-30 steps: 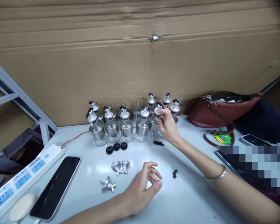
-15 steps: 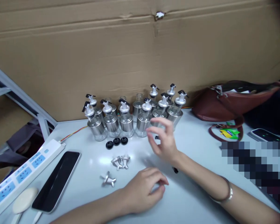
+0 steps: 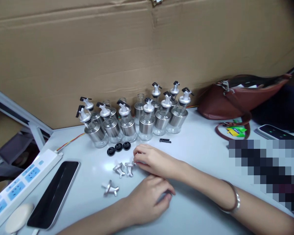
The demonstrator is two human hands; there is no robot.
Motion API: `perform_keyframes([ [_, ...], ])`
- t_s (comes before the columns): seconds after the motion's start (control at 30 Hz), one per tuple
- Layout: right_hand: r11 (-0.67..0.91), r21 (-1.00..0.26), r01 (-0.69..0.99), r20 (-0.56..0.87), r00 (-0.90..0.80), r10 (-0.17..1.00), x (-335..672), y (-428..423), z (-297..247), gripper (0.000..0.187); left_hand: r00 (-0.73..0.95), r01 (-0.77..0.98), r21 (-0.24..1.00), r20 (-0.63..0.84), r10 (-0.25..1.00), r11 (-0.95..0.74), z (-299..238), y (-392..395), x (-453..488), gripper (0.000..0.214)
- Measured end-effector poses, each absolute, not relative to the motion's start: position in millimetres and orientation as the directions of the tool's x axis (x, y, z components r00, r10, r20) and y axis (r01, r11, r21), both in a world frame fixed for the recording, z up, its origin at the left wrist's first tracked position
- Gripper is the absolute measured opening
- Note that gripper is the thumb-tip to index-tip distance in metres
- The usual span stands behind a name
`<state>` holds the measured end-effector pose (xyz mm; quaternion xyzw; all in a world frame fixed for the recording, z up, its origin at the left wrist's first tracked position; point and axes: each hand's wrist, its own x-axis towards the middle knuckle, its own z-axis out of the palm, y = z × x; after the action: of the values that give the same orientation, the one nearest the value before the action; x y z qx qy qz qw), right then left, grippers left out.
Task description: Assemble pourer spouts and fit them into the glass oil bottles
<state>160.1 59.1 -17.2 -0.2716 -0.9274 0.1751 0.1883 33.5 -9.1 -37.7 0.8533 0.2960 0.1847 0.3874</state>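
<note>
My right hand (image 3: pixel 156 161) reaches left across the table, its fingertips at the right edge of a silver pourer spout (image 3: pixel 129 169). The fingers are slightly apart and no grip on the spout shows; the thumb is hidden. My left hand (image 3: pixel 150 199) rests on the table just below, fingers loosely curled, with a gap between thumb and forefinger and nothing visible in it. Another silver spout (image 3: pixel 119 169) stands close by, and one more spout (image 3: pixel 110 188) lies nearer me. Behind them sit black round stoppers (image 3: pixel 119 147) in a row. A small black lever (image 3: pixel 165 141) lies beyond my right hand.
Several glass bottles with steel bands (image 3: pixel 146 125), most topped with spouts, stand before a cardboard wall (image 3: pixel 100 58). At left are a phone (image 3: pixel 54 194), a power strip (image 3: pixel 22 186) and a cream-coloured disc (image 3: pixel 19 218). A brown bag (image 3: pixel 245 101) sits at right.
My right hand has moved left and down from near the bottles to the silver spouts, uncovering the black lever. My left hand has stayed in place. The view has shifted slightly.
</note>
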Motion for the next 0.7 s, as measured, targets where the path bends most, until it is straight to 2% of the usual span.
perform_keyframes([
  [0.07, 0.770, -0.446, 0.455, 0.249, -0.764, 0.596, 167, 57, -17, 0.003, 0.761, 0.349, 0.776, 0.092, 0.642, -0.525, -39, -9, 33, 0.021],
  [0.23, 0.740, -0.469, 0.481, 0.216, -0.750, 0.625, 160, 57, -16, 0.025, 0.752, 0.334, 0.783, 0.114, 0.650, -0.524, -41, -10, 32, 0.022],
  [0.37, 0.741, -0.470, 0.480, 0.171, -0.774, 0.610, 145, 59, -15, 0.006, 0.752, 0.354, 0.775, 0.097, 0.652, -0.524, -42, -11, 32, 0.022],
  [0.47, 0.714, -0.502, 0.488, 0.162, -0.758, 0.632, 148, 57, -13, 0.006, 0.752, 0.363, 0.772, 0.088, 0.653, -0.522, -43, -11, 32, 0.021],
  [0.57, 0.648, -0.573, 0.502, 0.177, -0.696, 0.696, 166, 51, -9, 0.003, 0.743, 0.347, 0.782, 0.108, 0.661, -0.517, -43, -11, 31, 0.021],
  [0.63, 0.576, -0.644, 0.504, 0.173, -0.637, 0.751, 182, 47, -7, 0.009, 0.734, 0.324, 0.804, 0.118, 0.669, -0.498, -41, -10, 31, 0.018],
  [0.7, 0.390, -0.811, 0.436, 0.104, -0.549, 0.830, 198, 44, -5, 0.015, 0.719, 0.301, 0.844, 0.104, 0.687, -0.443, -40, -9, 31, 0.014],
])
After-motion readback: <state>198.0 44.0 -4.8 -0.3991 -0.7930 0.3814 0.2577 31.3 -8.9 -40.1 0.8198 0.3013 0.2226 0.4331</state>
